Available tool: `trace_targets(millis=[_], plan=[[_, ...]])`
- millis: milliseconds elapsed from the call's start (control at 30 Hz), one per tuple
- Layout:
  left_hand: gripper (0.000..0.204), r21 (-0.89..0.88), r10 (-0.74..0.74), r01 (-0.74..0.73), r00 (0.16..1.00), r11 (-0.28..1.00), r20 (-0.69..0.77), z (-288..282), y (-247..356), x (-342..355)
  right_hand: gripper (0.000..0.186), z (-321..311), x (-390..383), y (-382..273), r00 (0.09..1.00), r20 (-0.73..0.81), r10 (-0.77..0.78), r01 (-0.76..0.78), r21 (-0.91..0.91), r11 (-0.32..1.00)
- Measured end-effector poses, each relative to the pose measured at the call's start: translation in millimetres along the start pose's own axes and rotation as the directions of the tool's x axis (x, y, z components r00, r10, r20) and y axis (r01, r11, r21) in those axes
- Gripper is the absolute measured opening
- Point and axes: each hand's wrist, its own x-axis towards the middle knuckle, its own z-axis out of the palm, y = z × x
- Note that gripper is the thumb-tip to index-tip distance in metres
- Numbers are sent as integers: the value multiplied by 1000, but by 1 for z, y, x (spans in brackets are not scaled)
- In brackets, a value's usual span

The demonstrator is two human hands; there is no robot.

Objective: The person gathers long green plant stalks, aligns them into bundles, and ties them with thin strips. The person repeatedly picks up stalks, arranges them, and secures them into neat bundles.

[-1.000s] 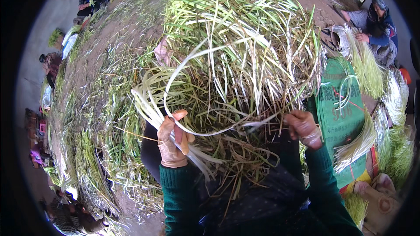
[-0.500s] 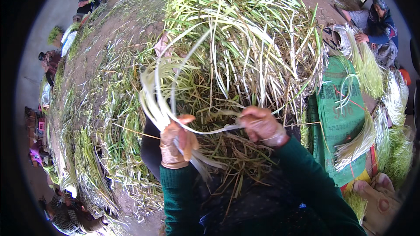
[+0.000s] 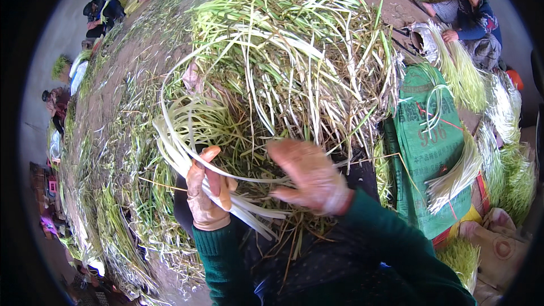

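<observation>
In a thin tan glove, my left hand is closed round a bunch of pale leafy stalks. Their white ends stick out below the hand, while the limp yellow-green leaves curl up and away from it. One long pale strand arcs from the bunch toward my right hand. That hand, gloved too and smeared by motion, has its thumb and fingers apart; nothing shows in its grip. Just beyond both hands rises a large heap of green and white stalks, mixed with dry brown leaves.
A green woven sack lies at the right, with a small pale bundle on it. More bundles lie past it, near a seated person. Other people work along the left edge. Loose leaves litter the ground.
My right hand has gone from pinched fingers to a spread hand, moving left toward the bunch. The view has shifted slightly; my left hand still holds the stalks.
</observation>
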Motion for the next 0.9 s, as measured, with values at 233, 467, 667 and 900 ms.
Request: trace_targets(millis=[233, 467, 667, 900], plan=[[31, 513, -30, -48, 989, 857, 142, -27, -60, -10, 29, 62, -20, -6, 928, 318, 194, -334, 482, 810], [26, -212, -108, 114, 993, 970, 40, 5, -25, 1, 33, 37, -36, -2, 943, 180, 281, -332, 579, 745], [19, -388, -35, 83, 991, 918, 130, -6, 0, 8, 50, 41, -14, 0, 988, 156, 19, -107, 582, 806], [62, 34, -204, 208, 975, 978, -93, -44, -11, -7, 26, 18, -52, 10, 771, 514, 376, -626, 720, 299]])
